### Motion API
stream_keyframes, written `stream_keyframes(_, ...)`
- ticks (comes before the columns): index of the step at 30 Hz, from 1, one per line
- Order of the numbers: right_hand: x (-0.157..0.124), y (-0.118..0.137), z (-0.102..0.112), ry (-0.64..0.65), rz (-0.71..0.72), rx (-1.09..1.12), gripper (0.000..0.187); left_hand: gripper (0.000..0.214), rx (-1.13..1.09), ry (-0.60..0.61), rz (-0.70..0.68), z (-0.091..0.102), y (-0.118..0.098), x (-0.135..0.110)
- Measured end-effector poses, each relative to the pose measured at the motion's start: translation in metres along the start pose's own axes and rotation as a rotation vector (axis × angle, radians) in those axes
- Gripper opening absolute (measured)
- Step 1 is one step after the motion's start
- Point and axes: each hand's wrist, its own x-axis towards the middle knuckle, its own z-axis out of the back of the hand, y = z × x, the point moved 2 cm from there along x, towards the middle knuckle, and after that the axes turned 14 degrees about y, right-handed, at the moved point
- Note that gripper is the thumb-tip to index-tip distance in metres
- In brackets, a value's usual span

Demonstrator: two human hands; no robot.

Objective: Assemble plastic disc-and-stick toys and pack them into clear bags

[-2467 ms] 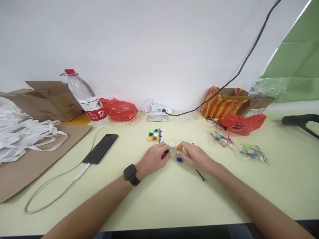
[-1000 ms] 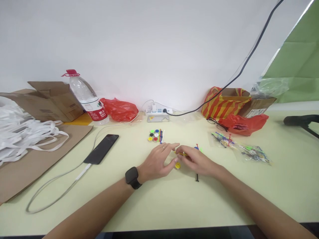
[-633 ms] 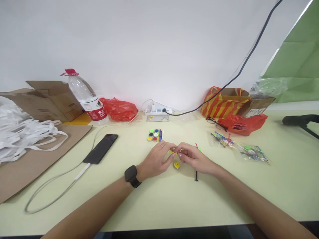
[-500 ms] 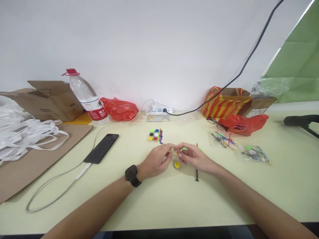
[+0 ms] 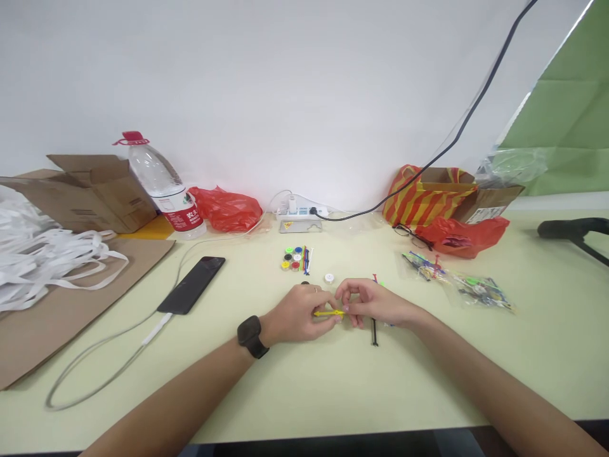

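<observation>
At mid-table [image 5: 285, 393], yellow stick [image 5: 326, 313] between hands: right hand [image 5: 373, 301] apparently pinching its end, left hand's [image 5: 299, 314] grip unclear; level, light pressure probably best.

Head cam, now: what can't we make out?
Dark piece: head view, mostly behind the left hand.
Black stick, far end: head view, behind the right hand.
Bagged parts: head view, too small and jumbled to count.
White straps: head view, cut off by the left edge.
</observation>
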Motion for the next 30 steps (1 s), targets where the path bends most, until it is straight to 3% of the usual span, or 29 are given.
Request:
stream_keyframes(6, 0.0, -0.002, 0.002, 0.024, 0.008, -0.017, 0.035, 0.011, 0.017, 0.068, -0.042, -0.002, -0.001, 0.004)
stream_keyframes(13, 0.006, -0.011, 0.007, -0.129, 0.042, -0.091, 0.032, 0.014, -0.064, 0.017, -0.009, -0.001, 0.006, 0.004)
stream_keyframes(22, 0.009, -0.007, 0.004, -0.138, 0.151, -0.029, 0.036, 0.019, -0.148, -0.003, 0.014, 0.0, 0.008, 0.006)
stream_keyframes(30, 0.014, -0.013, 0.003, -0.219, 0.102, -0.063, 0.041, 0.017, -0.148, -0.025, 0.031, -0.004, 0.013, 0.006)
